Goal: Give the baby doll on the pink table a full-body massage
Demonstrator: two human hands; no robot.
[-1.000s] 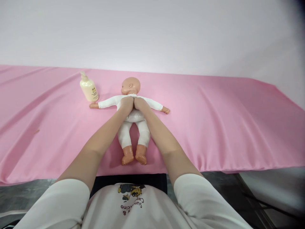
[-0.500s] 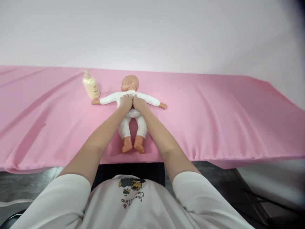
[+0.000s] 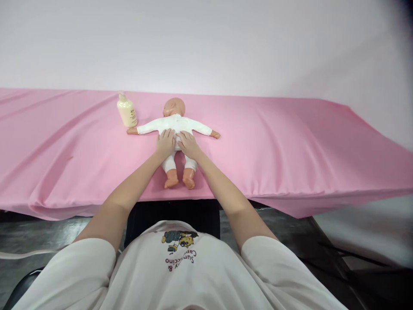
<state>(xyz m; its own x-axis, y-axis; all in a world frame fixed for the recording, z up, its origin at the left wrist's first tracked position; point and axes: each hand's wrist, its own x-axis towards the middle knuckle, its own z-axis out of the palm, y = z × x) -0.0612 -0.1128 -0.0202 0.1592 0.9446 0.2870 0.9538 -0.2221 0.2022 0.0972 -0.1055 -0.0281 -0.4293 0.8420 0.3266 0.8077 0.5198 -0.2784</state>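
A baby doll (image 3: 176, 125) in a white suit lies on its back on the pink-covered surface (image 3: 290, 146), near the front edge and a little left of the middle. Its long axis runs near to far: bare feet toward the person, head at the far end, with both arms spread out to the left and right.

Both of the person's hands rest on the doll's lower trunk, side by side and just touching each other. The left hand (image 3: 165, 142) lies flat on the doll's left side of the picture, fingers spread and pointing away; its grip is open, pressing down rather than closing round anything. The right hand (image 3: 189, 144) lies the same way on the other side, also with an open grip and fingers laid over the cloth. The doll therefore sits directly under and just beyond the palms, and neither hand is nearer than the other.

One cream pump bottle (image 3: 127, 110) stands upright to the far left of the doll, just beside its outstretched hand.

Counted: one doll, one bottle, two hands.
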